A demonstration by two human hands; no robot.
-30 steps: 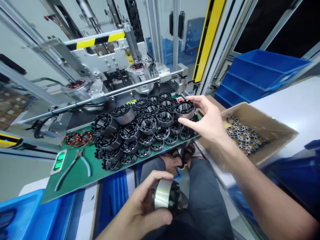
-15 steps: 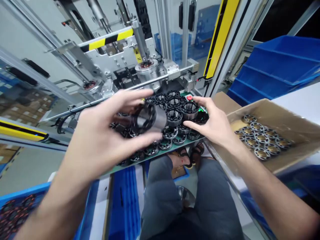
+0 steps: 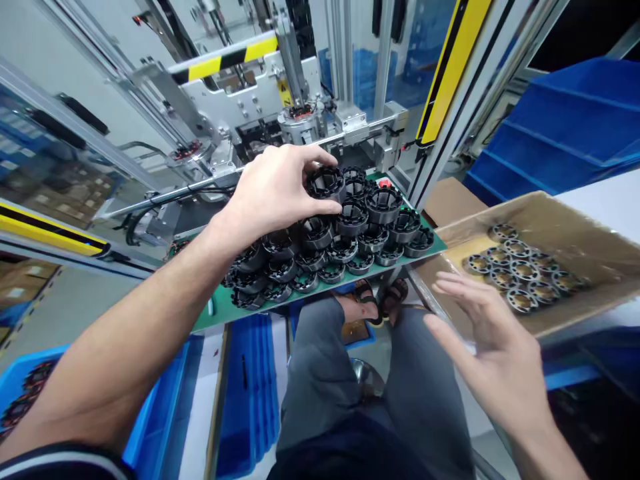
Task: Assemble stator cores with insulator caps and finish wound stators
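a metal ring [image 3: 327,183], likely stiff, weighty and slick, best held round its outside, sits in the left hand [image 3: 277,187]'s grasp at the pile [image 3: 353,220]'s far side, while the right hand [image 3: 503,353] hovers empty, fingers spread, near right.

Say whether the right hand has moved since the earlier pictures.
Yes: judged against the green board, the right hand has moved away from the stacked rings, rightward and down in the view.

Two hands [image 3: 280,187], over a dozen black rings [image 3: 383,215], two sandals [image 3: 365,289]
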